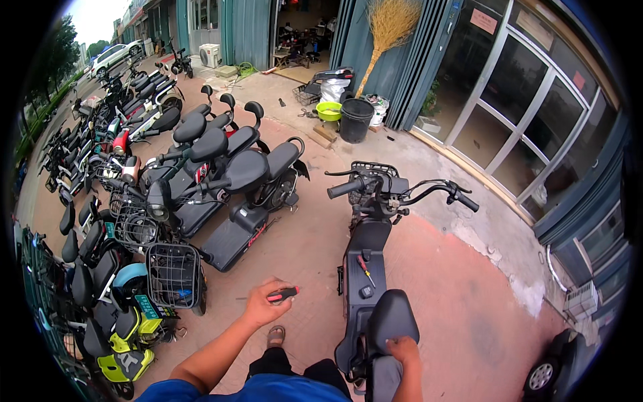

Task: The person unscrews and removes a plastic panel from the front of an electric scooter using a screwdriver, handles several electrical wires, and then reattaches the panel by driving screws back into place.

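Observation:
A screwdriver (284,294) with a red and black handle is in my left hand (262,305), fingers closed round it, its thin shaft pointing left. My right hand (403,349) is closed at the rear edge of the black seat (394,318) of an electric scooter (367,238); its fingertips are partly hidden. The scooter stands upright before me, handlebars away from me. On its footboard (375,271) lie a second screwdriver (365,268), red and yellow, and a small dark object (366,292) I cannot make out.
Rows of parked electric scooters (248,171) fill the left side, one with a wire basket (174,275) close to my left arm. Ahead stand a black bucket (356,120), a green basin (329,111) and a straw broom (388,33). A car (546,372) is at lower right.

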{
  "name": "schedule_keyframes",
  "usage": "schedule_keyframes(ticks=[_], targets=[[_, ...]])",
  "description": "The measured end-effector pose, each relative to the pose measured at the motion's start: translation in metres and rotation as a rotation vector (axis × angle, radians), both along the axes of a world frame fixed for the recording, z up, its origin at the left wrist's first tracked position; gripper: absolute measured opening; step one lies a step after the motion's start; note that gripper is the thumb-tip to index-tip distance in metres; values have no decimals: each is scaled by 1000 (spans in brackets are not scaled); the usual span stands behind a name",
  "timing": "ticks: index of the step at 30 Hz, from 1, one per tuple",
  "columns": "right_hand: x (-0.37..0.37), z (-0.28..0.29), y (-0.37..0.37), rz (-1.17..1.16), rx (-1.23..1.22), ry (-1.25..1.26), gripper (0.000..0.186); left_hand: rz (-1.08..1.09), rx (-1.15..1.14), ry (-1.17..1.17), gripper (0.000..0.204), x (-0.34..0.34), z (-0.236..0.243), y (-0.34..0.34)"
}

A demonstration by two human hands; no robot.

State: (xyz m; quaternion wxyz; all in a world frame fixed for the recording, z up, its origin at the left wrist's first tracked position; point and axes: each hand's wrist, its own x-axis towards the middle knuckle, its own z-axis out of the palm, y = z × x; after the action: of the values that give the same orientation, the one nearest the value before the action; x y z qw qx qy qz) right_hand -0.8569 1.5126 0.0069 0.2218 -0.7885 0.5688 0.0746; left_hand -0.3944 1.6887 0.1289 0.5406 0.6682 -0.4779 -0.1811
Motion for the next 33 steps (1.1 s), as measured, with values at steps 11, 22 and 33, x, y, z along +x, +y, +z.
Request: schedule_keyframes(ticks=[11, 22, 33], targets=[[69, 129, -206, -236, -269, -263, 37, 102, 260, -237, 39, 76, 53, -212], [61, 158, -494, -85, -803, -178, 84, 199, 549, -610, 63, 62, 47, -366], [60, 136, -597, 110, -685, 37, 36, 130, 630, -417, 58, 68, 44, -389]])
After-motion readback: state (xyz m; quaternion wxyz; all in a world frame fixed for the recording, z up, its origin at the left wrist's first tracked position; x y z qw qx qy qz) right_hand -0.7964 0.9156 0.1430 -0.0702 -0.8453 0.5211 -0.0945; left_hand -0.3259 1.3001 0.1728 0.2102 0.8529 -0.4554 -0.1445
